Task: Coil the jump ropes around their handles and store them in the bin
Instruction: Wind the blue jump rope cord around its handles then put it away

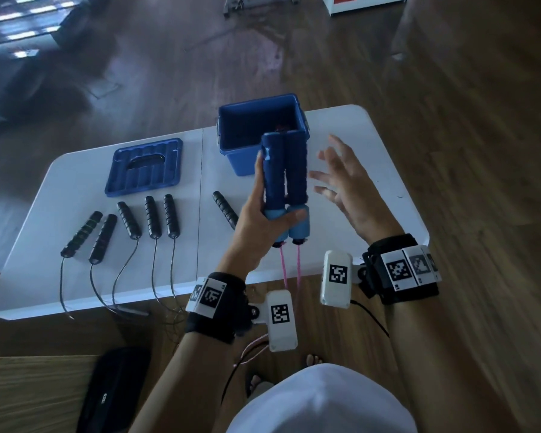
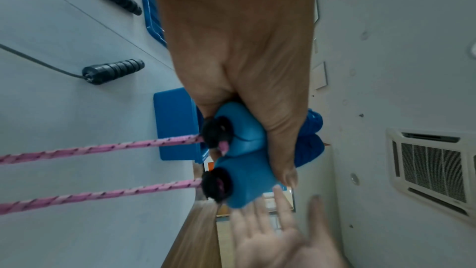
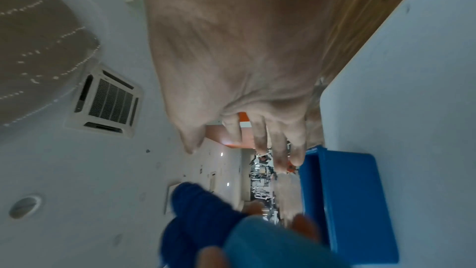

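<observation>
1. Above the table (image 1: 75,189), near its front edge: left hand (image 1: 256,226) holds the blue handles (image 1: 286,182) side by side, upright, just in front of the blue bin (image 1: 231,132).
2. Grip state: left fingers and thumb curl round the light-blue lower ends of both handles. Right hand (image 1: 347,189) is spread, palm toward the handles, close beside them, touching nothing.
3. Pink rope (image 1: 284,273) hangs in two strands from the handle bottoms, past the table edge toward the floor. Not coiled yet.
4. Handling, my read: handles light, stiff, ribbed foam, so decent friction. Rope is soft and limp and will swing, so take it close under the handles before winding.
5. Black handles (image 1: 152,218) lie in a row on the table, cords trailing off the edge. Bin lid (image 1: 144,167) sits left of the bin.
</observation>
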